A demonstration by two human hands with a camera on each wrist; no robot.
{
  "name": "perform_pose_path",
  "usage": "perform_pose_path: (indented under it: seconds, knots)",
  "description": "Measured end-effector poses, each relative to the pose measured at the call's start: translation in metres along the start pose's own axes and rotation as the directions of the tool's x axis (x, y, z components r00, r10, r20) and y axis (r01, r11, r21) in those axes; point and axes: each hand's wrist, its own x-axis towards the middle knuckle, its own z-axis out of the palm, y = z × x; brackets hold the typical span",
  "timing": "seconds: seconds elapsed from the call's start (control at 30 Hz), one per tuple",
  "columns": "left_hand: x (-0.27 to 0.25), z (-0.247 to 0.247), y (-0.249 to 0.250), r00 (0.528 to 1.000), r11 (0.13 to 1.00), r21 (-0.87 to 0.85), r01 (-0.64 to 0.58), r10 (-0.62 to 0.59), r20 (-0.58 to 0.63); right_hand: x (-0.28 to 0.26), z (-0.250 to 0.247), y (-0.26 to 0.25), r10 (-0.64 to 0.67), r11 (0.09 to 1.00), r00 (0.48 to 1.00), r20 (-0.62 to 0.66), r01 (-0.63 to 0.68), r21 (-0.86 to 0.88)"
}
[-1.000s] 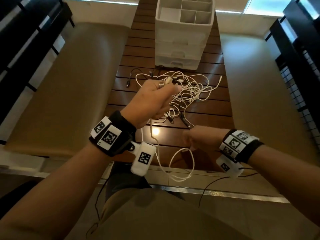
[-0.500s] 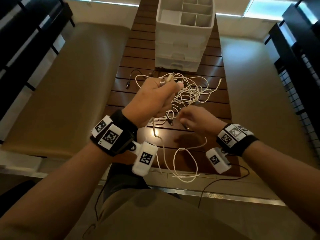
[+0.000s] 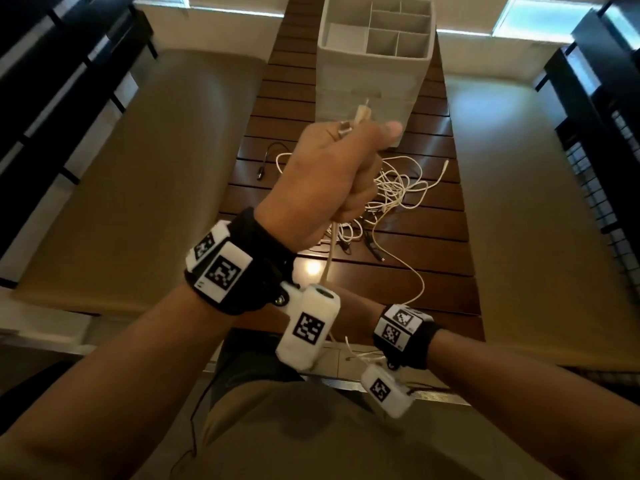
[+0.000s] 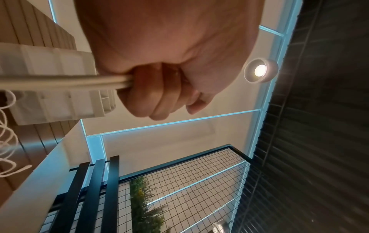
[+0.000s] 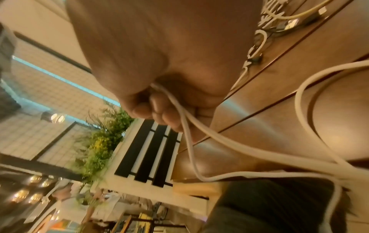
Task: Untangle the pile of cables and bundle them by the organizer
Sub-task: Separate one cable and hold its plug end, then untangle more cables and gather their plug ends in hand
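Observation:
My left hand (image 3: 332,174) is raised above the table and grips a white cable (image 3: 330,251) in its fist. The cable's connector ends (image 3: 362,114) poke up past the thumb. In the left wrist view the fingers (image 4: 159,94) curl round two strands of the white cable (image 4: 60,82). My right hand (image 5: 159,110) sits low, near the table's front edge, and pinches looped strands of the same cable (image 5: 199,141). In the head view it is mostly hidden behind the left wrist camera. The tangled cable pile (image 3: 391,192) lies on the table, in front of the white organizer (image 3: 374,64).
The slatted wooden table (image 3: 433,278) runs away from me, with tan cushioned benches at the left (image 3: 138,185) and right (image 3: 536,202). A black cable (image 3: 266,161) lies left of the pile. Black railings stand on both outer sides.
My left hand has lifted higher with the cable, toward the organizer. My right hand has drawn back from the pile toward my body, under the left wrist, pulling cable with it.

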Motion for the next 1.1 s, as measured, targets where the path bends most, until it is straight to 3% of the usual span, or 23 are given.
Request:
perform_pose_path:
  seconds: [0.1, 0.17, 0.23, 0.3, 0.43, 0.5, 0.57, 0.63, 0.67, 0.77, 0.8, 0.83, 0.87, 0.93, 0.97, 1.03, 1.07, 1.1]
  knots:
    - [-0.005, 0.000, 0.006, 0.999, 1.000, -0.001, -0.030, 0.030, 0.025, 0.000, 0.011, 0.001, 0.036, 0.997, 0.988, 0.150, -0.025, -0.070]
    - [-0.005, -0.006, 0.020, 0.994, 0.994, 0.042, -0.098, 0.096, 0.048, 0.003, 0.017, 0.013, 0.005, 0.987, 0.985, 0.174, 0.023, -0.156]
    - [-0.004, -0.013, 0.031, 0.988, 0.986, 0.072, -0.149, 0.145, 0.059, 0.009, 0.010, 0.036, 0.000, 0.913, 0.996, 0.086, 0.035, -0.406]
    - [-0.004, -0.016, 0.032, 0.987, 0.983, 0.098, -0.157, 0.152, 0.050, 0.016, -0.004, 0.062, 0.061, 0.763, 0.996, -0.069, -0.091, -0.640]
    - [0.000, -0.012, 0.006, 0.996, 0.986, 0.142, -0.091, 0.087, 0.033, 0.019, -0.006, 0.085, 0.118, 0.620, 0.989, -0.086, -0.141, -0.771]
    - [0.002, -0.012, -0.008, 0.998, 0.984, 0.169, -0.057, 0.054, 0.018, 0.018, -0.013, 0.079, 0.152, 0.731, 0.988, 0.005, -0.109, -0.674]
    - [0.003, -0.016, -0.021, 1.000, 0.978, 0.209, -0.016, 0.016, -0.001, 0.016, -0.033, 0.074, 0.185, 0.891, 0.974, 0.133, -0.109, -0.440]
    - [0.002, -0.021, -0.031, 0.999, 0.976, 0.217, 0.034, -0.031, -0.017, 0.009, -0.054, 0.074, 0.156, 0.908, 0.981, 0.113, -0.097, -0.409]
    - [0.001, -0.023, -0.035, 0.998, 0.976, 0.209, 0.057, -0.052, -0.029, 0.004, -0.063, 0.077, 0.179, 0.864, 0.982, 0.064, -0.125, -0.488]
    - [-0.003, -0.024, -0.040, 0.996, 0.978, 0.187, 0.089, -0.084, -0.038, -0.007, -0.076, 0.088, 0.341, 0.497, 0.939, -0.048, -0.223, -0.839]
    - [-0.004, -0.024, -0.040, 0.996, 0.980, 0.175, 0.090, -0.085, -0.034, -0.007, -0.077, 0.091, 0.392, 0.444, 0.919, -0.038, -0.225, -0.867]
    - [-0.005, -0.023, -0.040, 0.996, 0.983, 0.158, 0.091, -0.087, -0.031, -0.008, -0.079, 0.092, 0.417, 0.483, 0.909, -0.009, -0.230, -0.845]
    - [-0.006, -0.021, -0.039, 0.996, 0.985, 0.142, 0.093, -0.090, -0.026, -0.009, -0.083, 0.092, 0.410, 0.578, 0.912, 0.018, -0.245, -0.778]
    - [-0.008, -0.017, -0.040, 0.994, 0.987, 0.116, 0.107, -0.107, -0.005, -0.008, -0.098, 0.091, 0.306, 0.730, 0.950, -0.057, -0.272, -0.626]
    - [-0.009, -0.014, -0.041, 0.992, 0.987, 0.100, 0.122, -0.124, 0.009, -0.005, -0.105, 0.091, 0.206, 0.758, 0.963, -0.176, -0.271, -0.593]
    - [-0.012, -0.008, -0.042, 0.984, 0.984, 0.057, 0.168, -0.170, 0.042, 0.006, -0.115, 0.094, 0.034, 0.750, 0.900, -0.436, -0.311, -0.583]
    - [-0.013, -0.005, -0.043, 0.979, 0.981, 0.037, 0.188, -0.191, 0.066, 0.013, -0.116, 0.098, 0.012, 0.747, 0.874, -0.485, -0.331, -0.577]
    - [-0.014, -0.003, -0.043, 0.974, 0.979, 0.023, 0.205, -0.206, 0.094, 0.021, -0.116, 0.100, 0.017, 0.737, 0.880, -0.474, -0.331, -0.589]
